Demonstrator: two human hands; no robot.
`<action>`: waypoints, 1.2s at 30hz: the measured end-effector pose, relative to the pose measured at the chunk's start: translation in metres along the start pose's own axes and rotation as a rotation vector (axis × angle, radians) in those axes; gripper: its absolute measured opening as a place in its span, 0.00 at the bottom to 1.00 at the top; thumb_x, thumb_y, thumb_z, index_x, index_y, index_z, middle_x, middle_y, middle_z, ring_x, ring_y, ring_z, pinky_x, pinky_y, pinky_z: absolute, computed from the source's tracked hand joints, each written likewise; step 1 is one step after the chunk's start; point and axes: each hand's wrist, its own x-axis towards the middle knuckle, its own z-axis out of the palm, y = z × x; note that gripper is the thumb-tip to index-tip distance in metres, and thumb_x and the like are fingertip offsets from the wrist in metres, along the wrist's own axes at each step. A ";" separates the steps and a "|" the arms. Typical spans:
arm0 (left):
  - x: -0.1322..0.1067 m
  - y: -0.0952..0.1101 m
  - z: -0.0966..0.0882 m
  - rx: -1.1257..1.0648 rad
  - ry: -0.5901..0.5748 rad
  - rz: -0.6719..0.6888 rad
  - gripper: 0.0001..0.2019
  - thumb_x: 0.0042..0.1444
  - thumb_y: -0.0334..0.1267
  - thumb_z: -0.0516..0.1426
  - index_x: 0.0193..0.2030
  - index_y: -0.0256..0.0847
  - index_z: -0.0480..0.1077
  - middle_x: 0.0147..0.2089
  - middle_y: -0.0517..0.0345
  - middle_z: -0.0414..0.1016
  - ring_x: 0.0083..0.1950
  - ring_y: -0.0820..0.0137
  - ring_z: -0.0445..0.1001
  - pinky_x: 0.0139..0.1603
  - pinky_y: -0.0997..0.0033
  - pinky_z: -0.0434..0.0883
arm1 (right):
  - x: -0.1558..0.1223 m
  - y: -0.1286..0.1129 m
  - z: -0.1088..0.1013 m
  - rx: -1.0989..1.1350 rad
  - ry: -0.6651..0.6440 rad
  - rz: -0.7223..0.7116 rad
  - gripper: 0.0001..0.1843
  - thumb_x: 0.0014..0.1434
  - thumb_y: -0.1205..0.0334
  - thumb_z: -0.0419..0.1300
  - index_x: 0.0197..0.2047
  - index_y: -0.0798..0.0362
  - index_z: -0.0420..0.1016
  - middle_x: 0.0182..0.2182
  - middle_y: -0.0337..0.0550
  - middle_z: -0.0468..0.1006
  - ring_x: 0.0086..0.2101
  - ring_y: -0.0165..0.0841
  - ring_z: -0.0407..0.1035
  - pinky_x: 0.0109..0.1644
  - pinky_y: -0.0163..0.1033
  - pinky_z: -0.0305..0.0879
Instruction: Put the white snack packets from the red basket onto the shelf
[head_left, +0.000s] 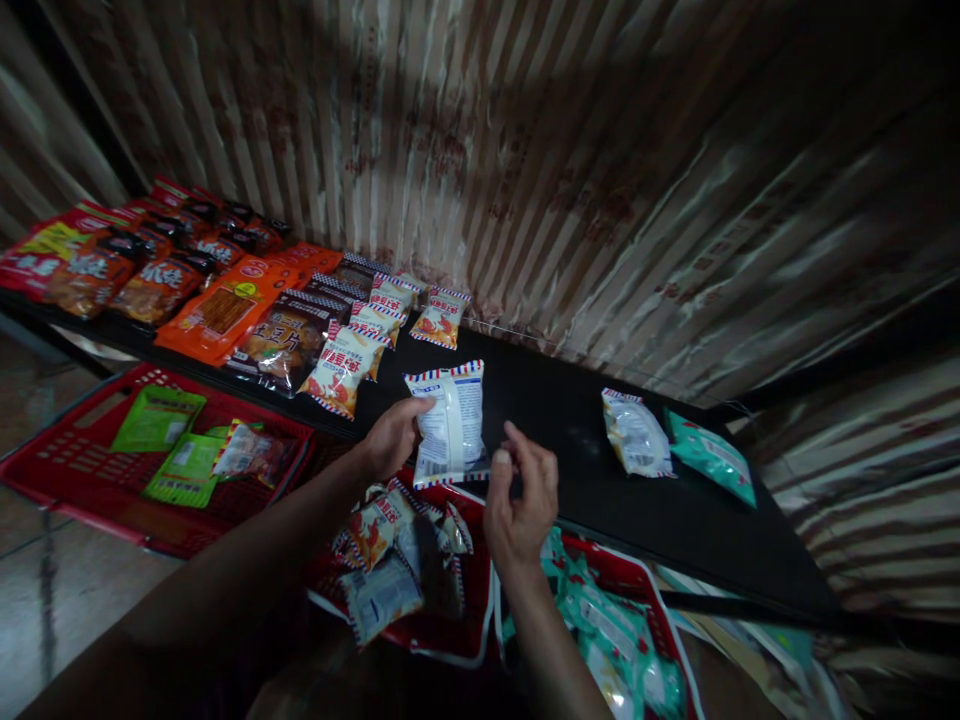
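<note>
My left hand [391,436] grips a white snack packet [451,420] with red-and-blue striped edges by its left side, holding it back side up over the front edge of the black shelf [555,410]. My right hand [521,495] is just right of the packet's lower corner, fingers loosely curled and apart, and I see nothing in it. Several matching packets [352,355] lie in rows on the shelf to the left. Below my hands a red basket [442,630] holds more of these packets.
One white packet [636,433] and a teal packet [709,455] lie on the shelf's right part. Orange and dark snack bags [225,310] fill the left. Red baskets sit below: one with green packets [161,420], one with teal packets [607,620]. A corrugated wall [525,150] rises behind.
</note>
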 end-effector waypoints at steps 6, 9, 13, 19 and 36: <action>-0.010 -0.007 0.002 0.194 -0.104 -0.161 0.18 0.41 0.42 0.63 0.38 0.33 0.75 0.33 0.50 0.79 0.37 0.61 0.76 0.40 0.66 0.68 | 0.018 0.010 -0.001 0.522 -0.106 0.683 0.21 0.54 0.45 0.59 0.42 0.53 0.78 0.36 0.42 0.79 0.37 0.34 0.70 0.41 0.38 0.64; -0.014 -0.008 0.004 0.234 -0.149 -0.223 0.16 0.42 0.40 0.63 0.38 0.34 0.75 0.34 0.51 0.79 0.35 0.64 0.75 0.39 0.68 0.68 | 0.020 0.009 0.000 0.612 -0.049 0.787 0.17 0.47 0.47 0.65 0.31 0.53 0.79 0.26 0.36 0.77 0.29 0.29 0.67 0.34 0.34 0.62; -0.014 -0.009 0.006 0.245 -0.139 -0.257 0.18 0.44 0.40 0.63 0.43 0.36 0.74 0.37 0.51 0.79 0.34 0.65 0.75 0.38 0.67 0.68 | 0.021 0.007 0.002 0.654 0.120 0.878 0.15 0.42 0.50 0.69 0.25 0.54 0.78 0.21 0.33 0.74 0.24 0.26 0.64 0.30 0.32 0.59; -0.012 -0.011 0.006 0.251 -0.214 -0.212 0.19 0.47 0.41 0.62 0.46 0.36 0.74 0.40 0.49 0.78 0.39 0.63 0.75 0.42 0.67 0.68 | 0.022 0.009 0.002 0.667 0.215 0.905 0.15 0.40 0.51 0.70 0.24 0.55 0.77 0.19 0.32 0.72 0.22 0.24 0.62 0.27 0.31 0.57; -0.009 -0.014 0.004 0.212 -0.120 -0.230 0.20 0.45 0.39 0.64 0.46 0.36 0.72 0.35 0.52 0.78 0.32 0.68 0.75 0.36 0.69 0.69 | 0.019 0.017 0.002 0.572 0.120 0.745 0.23 0.47 0.49 0.65 0.44 0.53 0.76 0.38 0.42 0.79 0.36 0.32 0.72 0.39 0.37 0.67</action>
